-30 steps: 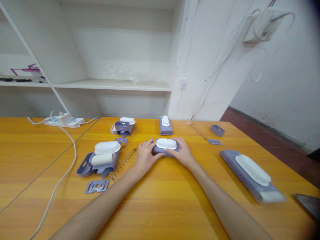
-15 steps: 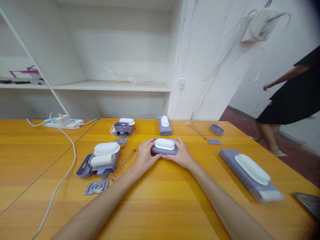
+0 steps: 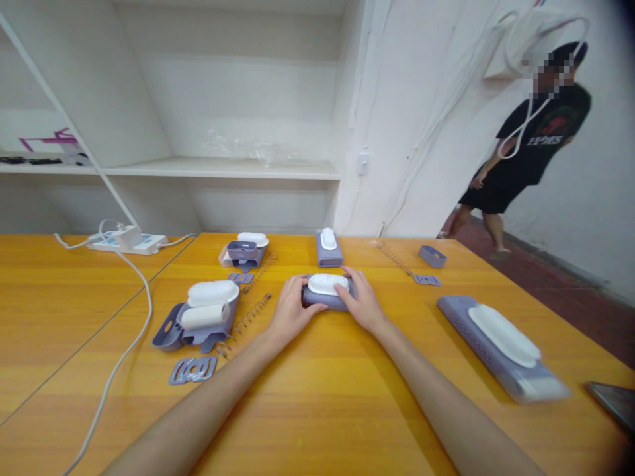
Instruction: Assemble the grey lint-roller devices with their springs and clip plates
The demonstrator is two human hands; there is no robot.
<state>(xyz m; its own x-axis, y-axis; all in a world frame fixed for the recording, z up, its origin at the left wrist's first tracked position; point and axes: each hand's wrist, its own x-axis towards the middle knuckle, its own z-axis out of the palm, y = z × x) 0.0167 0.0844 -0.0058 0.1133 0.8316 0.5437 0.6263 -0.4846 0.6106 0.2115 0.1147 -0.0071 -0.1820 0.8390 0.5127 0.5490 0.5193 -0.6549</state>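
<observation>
A grey-purple block with a white, bristled oval brush (image 3: 325, 285) on top sits at the middle of the table, between my two hands. My left hand (image 3: 294, 303) is closed around its left end, thumb along the near side. At the right end my right hand (image 3: 364, 301) grips it, with the thumb pressing on the white bristles. The block's ends are partly hidden by my fingers. Close to my left forearm lie a coil spring (image 3: 252, 314) and a slotted grey-purple plate (image 3: 192, 370).
Grey-purple housings with white parts (image 3: 211, 317) stand on the left. A long grey-purple case (image 3: 496, 344) lies to the right, near a dark flat device (image 3: 612, 400). Behind are another case (image 3: 328, 250) and a small cup (image 3: 432, 256). A white cable (image 3: 119, 357) crosses the left. A person (image 3: 526, 145) is beyond the table.
My right thumb has moved from the block's near side up onto the white bristles. My left hand keeps its hold. The person in the background has moved left and farther away.
</observation>
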